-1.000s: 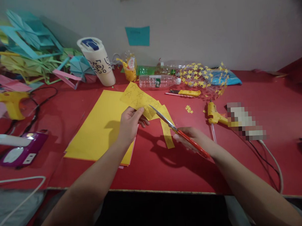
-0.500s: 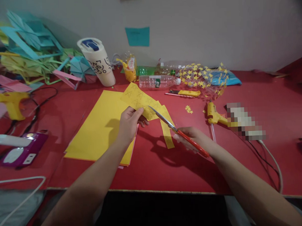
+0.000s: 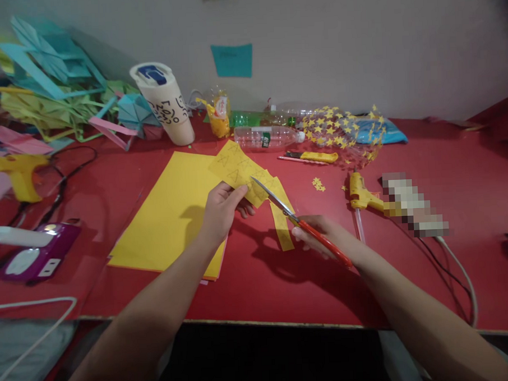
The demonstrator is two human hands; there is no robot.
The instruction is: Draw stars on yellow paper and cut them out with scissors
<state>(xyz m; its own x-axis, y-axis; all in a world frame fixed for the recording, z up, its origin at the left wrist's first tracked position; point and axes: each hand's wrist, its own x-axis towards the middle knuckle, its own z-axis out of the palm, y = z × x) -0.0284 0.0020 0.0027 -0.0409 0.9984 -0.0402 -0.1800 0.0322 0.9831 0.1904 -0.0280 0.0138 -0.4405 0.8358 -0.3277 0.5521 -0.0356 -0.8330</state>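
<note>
Between thumb and fingers, my left hand (image 3: 223,206) pinches a piece of yellow paper (image 3: 231,164) marked with several drawn stars. My right hand (image 3: 323,232) is closed round the red handles of a pair of scissors (image 3: 295,218). Their blades point up and left and lie against the paper's right part, close to my left thumb; whether they are cutting cannot be made out. A narrow yellow paper strip (image 3: 282,228) lies on the table under the scissors. Left of it is a stack of yellow sheets (image 3: 162,217), partly behind my left hand.
Small cut stars (image 3: 319,184) lie right of the scissors, near a yellow glue gun (image 3: 359,191) and a utility knife (image 3: 317,157). Behind are a clear bottle (image 3: 264,138), a star-covered bottle (image 3: 339,128) and a white tumbler (image 3: 166,107). Folded paper shapes (image 3: 59,70) crowd the back left.
My left hand and the star-marked paper have shifted slightly right, toward the scissors. The scissors and my right hand stay almost where they were.
</note>
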